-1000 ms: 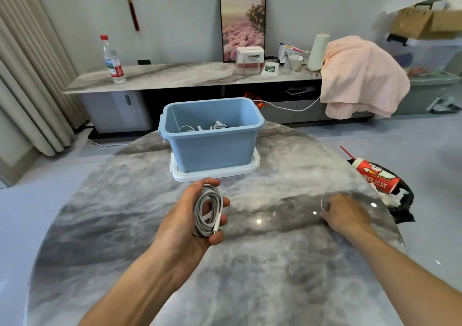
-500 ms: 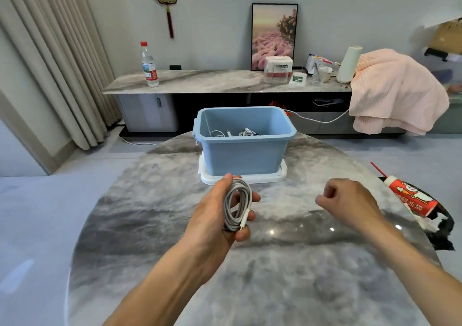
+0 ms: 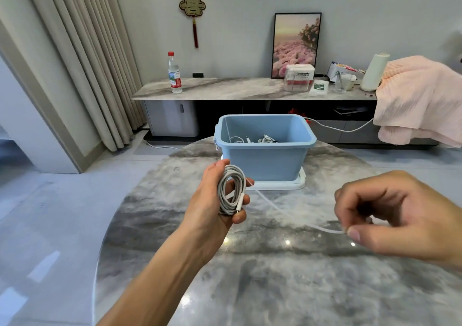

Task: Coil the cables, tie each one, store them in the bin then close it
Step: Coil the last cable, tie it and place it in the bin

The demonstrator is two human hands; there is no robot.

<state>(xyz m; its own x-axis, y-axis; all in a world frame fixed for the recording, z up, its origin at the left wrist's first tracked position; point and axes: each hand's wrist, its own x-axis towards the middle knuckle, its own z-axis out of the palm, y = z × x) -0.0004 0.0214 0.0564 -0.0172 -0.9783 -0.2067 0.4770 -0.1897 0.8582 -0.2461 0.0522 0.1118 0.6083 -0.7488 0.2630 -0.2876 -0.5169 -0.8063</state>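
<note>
My left hand (image 3: 215, 195) grips a coiled grey-white cable (image 3: 231, 188) above the marble table, just in front of the blue bin (image 3: 265, 158). A thin white tie (image 3: 295, 218) stretches from the coil to my right hand (image 3: 395, 215), which pinches its end between thumb and fingers. The open bin holds other coiled white cables (image 3: 265, 139). It stands on its white lid (image 3: 297, 183), which lies flat on the table.
The round marble table (image 3: 275, 275) ends close on the left and behind the bin. Beyond it a low sideboard (image 3: 225, 90) carries a water bottle (image 3: 174, 75), boxes and a picture frame. A pink cloth (image 3: 420, 100) drapes at the right.
My right hand lifted from the table's right side and came toward me, now pinching the thin tie stretched from the coil. My left hand kept hold of the coil. The view shifted left.
</note>
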